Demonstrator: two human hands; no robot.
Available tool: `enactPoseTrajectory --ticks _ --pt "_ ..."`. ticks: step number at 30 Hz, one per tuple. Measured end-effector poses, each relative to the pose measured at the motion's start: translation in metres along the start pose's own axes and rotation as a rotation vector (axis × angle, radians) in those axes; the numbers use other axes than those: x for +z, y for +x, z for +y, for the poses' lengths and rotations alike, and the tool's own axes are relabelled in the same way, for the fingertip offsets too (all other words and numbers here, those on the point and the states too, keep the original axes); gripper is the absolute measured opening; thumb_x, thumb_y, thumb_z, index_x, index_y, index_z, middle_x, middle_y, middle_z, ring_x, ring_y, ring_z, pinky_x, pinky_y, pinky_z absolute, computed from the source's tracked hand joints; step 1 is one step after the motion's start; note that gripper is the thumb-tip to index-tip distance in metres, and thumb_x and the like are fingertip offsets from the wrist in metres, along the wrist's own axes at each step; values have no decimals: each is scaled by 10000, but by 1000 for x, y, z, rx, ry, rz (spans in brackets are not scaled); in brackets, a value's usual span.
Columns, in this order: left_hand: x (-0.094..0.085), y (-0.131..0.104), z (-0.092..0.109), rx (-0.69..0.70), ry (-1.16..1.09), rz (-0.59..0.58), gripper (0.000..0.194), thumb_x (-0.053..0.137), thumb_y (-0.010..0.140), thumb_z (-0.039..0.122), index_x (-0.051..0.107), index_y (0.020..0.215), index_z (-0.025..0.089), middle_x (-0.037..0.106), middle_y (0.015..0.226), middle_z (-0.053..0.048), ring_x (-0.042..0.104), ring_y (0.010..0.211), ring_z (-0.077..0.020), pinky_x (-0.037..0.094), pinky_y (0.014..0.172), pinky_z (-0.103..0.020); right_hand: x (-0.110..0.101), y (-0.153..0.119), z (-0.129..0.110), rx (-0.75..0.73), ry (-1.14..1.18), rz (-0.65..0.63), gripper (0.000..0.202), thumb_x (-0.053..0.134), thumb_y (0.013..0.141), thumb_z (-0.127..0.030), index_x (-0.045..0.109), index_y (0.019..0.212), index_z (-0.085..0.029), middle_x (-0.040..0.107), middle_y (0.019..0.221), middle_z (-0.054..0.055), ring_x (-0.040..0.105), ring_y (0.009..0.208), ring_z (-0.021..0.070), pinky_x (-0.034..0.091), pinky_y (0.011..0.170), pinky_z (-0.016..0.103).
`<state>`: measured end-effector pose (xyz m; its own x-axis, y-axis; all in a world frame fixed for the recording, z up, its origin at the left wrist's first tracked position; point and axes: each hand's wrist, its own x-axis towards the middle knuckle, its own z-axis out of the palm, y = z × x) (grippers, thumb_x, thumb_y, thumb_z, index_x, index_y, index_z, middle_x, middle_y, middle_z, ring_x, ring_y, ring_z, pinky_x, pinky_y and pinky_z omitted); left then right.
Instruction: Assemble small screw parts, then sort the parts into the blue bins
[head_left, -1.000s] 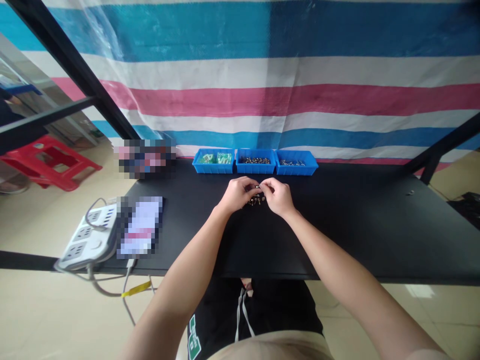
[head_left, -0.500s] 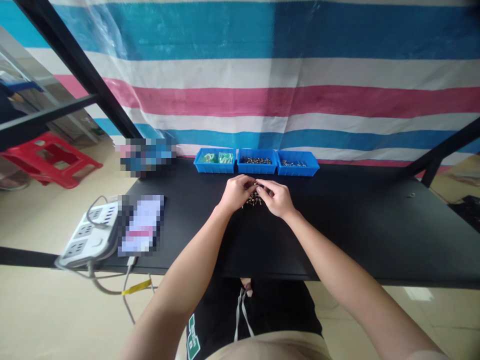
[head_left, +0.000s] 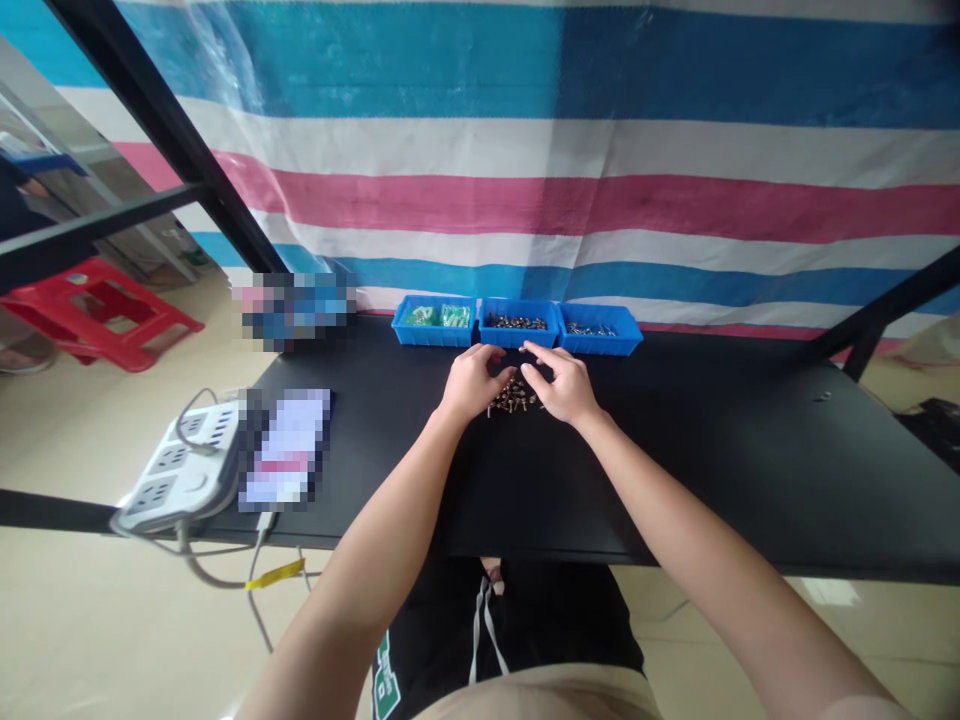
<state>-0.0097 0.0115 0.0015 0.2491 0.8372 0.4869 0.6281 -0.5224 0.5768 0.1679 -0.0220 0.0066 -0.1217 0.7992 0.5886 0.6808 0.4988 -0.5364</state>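
Left hand [head_left: 470,382]: back upward, thumb and forefinger parted, with no piece visible between them; cannot tell what sits under the curled fingers. Right hand [head_left: 568,387]: back upward, forefinger stretched forward and inward, thumb apart from it. At the forefinger's tip, a small bright speck [head_left: 523,349]; too small to tell whether a loose piece or not. Between the two hands, a narrow gap; no contact visible.

Pile of small metal fasteners [head_left: 513,396]: lies on the worktop [head_left: 675,460], between the hands and on the wearer's side of the thumb tips. Spreads wider from left to right than from front to back; single pieces point in mixed directions. Sits inward of both hands, to the right of the left and to the left of the right; neither clearly nearer. Partly covered by both thumbs.

Beyond the fingertips, three blue bins in a row: middle bin [head_left: 520,340] with dark metal pieces, straight ahead of the pile and near the right forefinger, apparently without contact; left bin [head_left: 435,338] with green-and-white packets; right bin [head_left: 606,346] with silvery pieces.

Farther out: tiny metal bits [head_left: 823,397] toward the worktop's right end; power strip [head_left: 180,470] and a pixelated flat object [head_left: 286,450] at far left; striped sheet [head_left: 450,200] behind.
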Motion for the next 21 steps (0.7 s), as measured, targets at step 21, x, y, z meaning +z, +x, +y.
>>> enactPoseTrajectory --ticks 21 --pt "-2 0 -4 -73 60 -107 156 636 821 291 700 908 177 690 850 -44 631 740 -175 495 723 -296 8 100 33 15 -522 -552 750 478 839 -600 446 1448 -163 495 1463 62 405 1262 367 295 1056 516"
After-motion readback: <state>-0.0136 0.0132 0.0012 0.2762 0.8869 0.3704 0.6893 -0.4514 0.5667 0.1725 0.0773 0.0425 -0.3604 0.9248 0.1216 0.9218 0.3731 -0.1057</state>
